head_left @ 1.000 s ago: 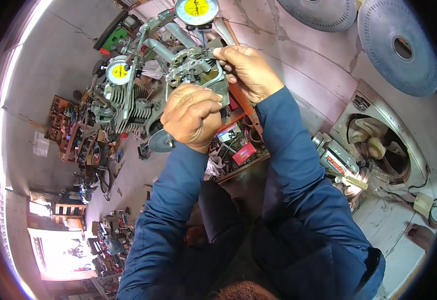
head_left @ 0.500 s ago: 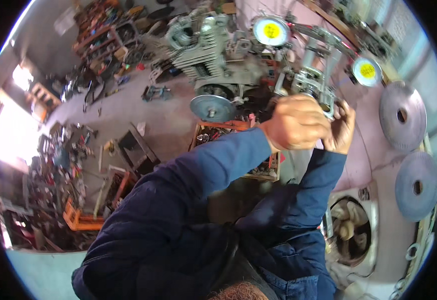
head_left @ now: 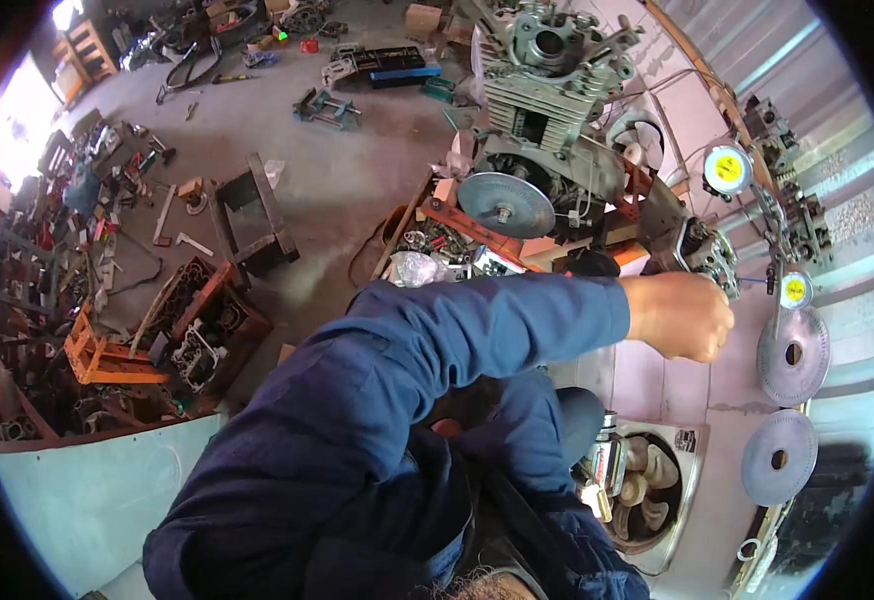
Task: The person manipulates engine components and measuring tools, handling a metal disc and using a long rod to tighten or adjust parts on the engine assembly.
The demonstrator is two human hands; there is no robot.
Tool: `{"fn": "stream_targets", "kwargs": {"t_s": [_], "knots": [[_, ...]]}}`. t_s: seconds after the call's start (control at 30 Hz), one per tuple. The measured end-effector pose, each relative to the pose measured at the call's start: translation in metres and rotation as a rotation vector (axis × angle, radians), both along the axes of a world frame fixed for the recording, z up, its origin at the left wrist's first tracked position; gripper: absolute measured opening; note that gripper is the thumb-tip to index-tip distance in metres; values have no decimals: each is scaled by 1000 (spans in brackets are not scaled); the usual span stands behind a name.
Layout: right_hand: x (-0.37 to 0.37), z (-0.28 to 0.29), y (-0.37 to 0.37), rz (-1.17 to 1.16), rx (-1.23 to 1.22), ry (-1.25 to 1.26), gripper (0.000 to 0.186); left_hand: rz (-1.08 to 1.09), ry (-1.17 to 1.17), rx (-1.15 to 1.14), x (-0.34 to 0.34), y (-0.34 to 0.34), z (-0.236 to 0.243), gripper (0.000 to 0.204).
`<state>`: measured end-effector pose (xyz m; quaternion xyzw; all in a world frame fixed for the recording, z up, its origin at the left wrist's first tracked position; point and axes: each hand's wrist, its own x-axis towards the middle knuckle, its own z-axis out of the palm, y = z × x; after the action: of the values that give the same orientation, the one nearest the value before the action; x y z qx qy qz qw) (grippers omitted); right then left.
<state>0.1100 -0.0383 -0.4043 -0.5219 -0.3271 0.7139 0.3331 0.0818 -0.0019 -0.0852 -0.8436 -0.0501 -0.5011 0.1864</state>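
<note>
While our right hand is hidden, our left hand (head_left: 682, 318) curls right of centre, whether around anything we cannot tell; just above it sits a metal engine part (head_left: 705, 252), and farther, upper centre, a finned engine (head_left: 535, 103).

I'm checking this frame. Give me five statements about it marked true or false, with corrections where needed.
1. The left hand is curled closed, just below a metal engine part in the picture. True.
2. Both hands show clearly. False: only the left hand shows; the right hand cannot be seen.
3. The upper dial gauge and the lower dial gauge both have yellow on their faces. True.
4. The finned engine cylinder stands left of the orange frame. False: the finned engine cylinder is to its right.
5. The left sleeve is white. False: it is blue.
</note>
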Motion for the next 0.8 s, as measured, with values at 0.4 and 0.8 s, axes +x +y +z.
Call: {"fn": "stream_targets", "kwargs": {"t_s": [0.4,0.8], "knots": [[-209,-82,112,50,-103,-14,12,154,-69,-996,-150,-194,-225,39],[-190,-138,117,-13,265,-344,11,885,-8,-1344,-228,-259,-329,27]]}}
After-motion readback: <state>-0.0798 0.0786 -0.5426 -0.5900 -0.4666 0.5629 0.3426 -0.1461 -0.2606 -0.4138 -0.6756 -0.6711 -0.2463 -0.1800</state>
